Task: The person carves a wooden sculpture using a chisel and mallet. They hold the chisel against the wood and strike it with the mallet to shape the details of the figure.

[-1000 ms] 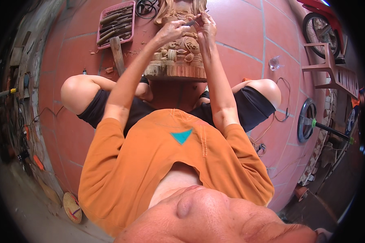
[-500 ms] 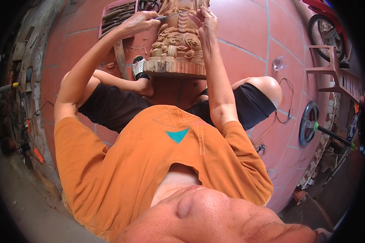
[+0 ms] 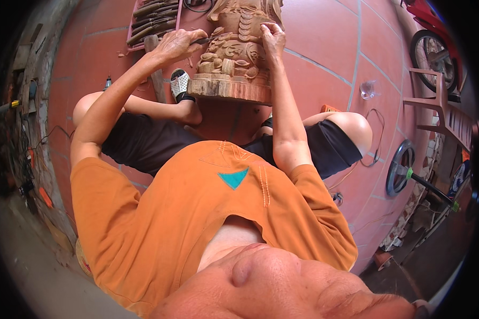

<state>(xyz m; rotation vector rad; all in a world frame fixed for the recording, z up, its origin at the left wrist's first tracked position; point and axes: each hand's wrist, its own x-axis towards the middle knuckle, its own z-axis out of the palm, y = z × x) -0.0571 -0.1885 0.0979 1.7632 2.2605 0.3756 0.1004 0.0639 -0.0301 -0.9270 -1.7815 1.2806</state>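
Observation:
A brown wooden carving (image 3: 234, 61) with a string of coin-like discs and a rough wood base stands upright in front of me. My left hand (image 3: 176, 45) is closed round a chisel (image 3: 200, 40) with a dark handle. Its thin blade reaches right, over the carving's front; I cannot tell whether the tip touches the wood. My right hand (image 3: 273, 38) is at the carving's right side, with thumb and fingers drawn together. Whatever might be between those fingertips is too small to make out.
A pink tray (image 3: 132, 26) of several wooden-handled tools lies far left, beside a wooden mallet (image 3: 155, 69). My sandalled foot (image 3: 180, 84) rests left of the base. Rightward are a clear plastic piece (image 3: 367, 90), a cable (image 3: 379, 125), a chair (image 3: 436, 98) and a motorbike wheel (image 3: 432, 59).
Both hands have come lower on the carving, nearer its base. The chisel's blade has shifted down and left from the discs. The right hand's fingers are drawn in more.

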